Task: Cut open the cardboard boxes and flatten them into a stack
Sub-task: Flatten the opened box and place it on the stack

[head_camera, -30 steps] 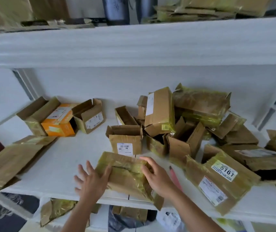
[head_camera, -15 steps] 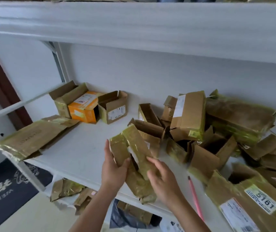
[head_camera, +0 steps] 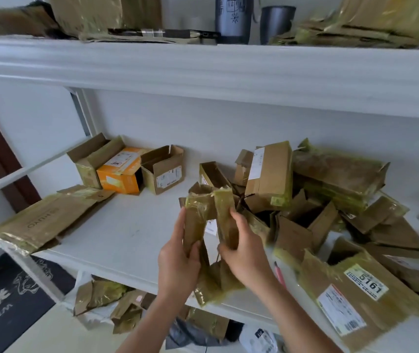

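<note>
I hold a small cardboard box (head_camera: pixel 207 215) wrapped in yellowish tape above the front of the white shelf (head_camera: pixel 116 240). It is split lengthwise into two upright halves. My left hand (head_camera: pixel 178 268) grips the left half and my right hand (head_camera: pixel 245 253) grips the right half. A flattened box (head_camera: pixel 43 220) lies at the shelf's left end. A pile of taped boxes (head_camera: pixel 330 189) fills the right side. A pink cutter (head_camera: pixel 279 273) lies on the shelf just right of my right wrist, partly hidden.
An orange box (head_camera: pixel 122 174) and open small boxes (head_camera: pixel 164 171) stand at the back left. A labelled box marked 5161 (head_camera: pixel 356 294) lies front right. The upper shelf carries flattened cardboard (head_camera: pixel 368 24) and two dark cups (head_camera: pixel 234 19). Cardboard scraps (head_camera: pixel 106 299) lie on the lower shelf.
The box lay flat on the shelf under both hands a second ago. I have lifted it upright, and the two halves now stand further apart.
</note>
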The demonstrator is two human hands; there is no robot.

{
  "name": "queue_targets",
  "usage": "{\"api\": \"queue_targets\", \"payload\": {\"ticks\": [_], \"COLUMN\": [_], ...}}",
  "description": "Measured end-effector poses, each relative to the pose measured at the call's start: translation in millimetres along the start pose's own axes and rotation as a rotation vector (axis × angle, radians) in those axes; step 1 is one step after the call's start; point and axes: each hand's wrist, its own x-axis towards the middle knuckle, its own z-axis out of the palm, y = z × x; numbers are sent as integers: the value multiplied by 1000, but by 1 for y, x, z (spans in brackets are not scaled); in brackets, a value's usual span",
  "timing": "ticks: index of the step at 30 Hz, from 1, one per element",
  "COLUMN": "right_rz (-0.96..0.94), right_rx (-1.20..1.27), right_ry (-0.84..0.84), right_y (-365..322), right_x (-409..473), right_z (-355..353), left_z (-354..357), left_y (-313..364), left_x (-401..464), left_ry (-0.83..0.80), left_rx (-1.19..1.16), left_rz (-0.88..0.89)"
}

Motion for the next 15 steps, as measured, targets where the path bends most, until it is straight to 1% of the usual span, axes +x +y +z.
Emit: {"api": "queue_targets", "payload": {"ticks": [4, 7, 9, 11, 13, 15], "right_rz": [68, 131, 128, 134, 150, 149], "right_rx": [282, 469, 492, 496, 509, 508], "right_ry": [-185, -274, -294, -278, -253, -244], "right_y": [-16, -21, -19, -16, -14, -11], "right_x": [-3, -4, -4, -6, -8, -11], "right_z": [-28, -41, -42, -39, -39, -39], "left_z": [-22, -33, -31, -25, -20, -17], "left_y": [-3, -2, -1, 0, 4, 6], "left_x": [12, 19, 24, 25, 23, 24], "left_ry": [12, 27, 3, -43, -88, -110], "left_rx": [-35, -104, -130, -120, -100, -32], "left_rz": [7, 12, 8, -17, -27, -47]}}
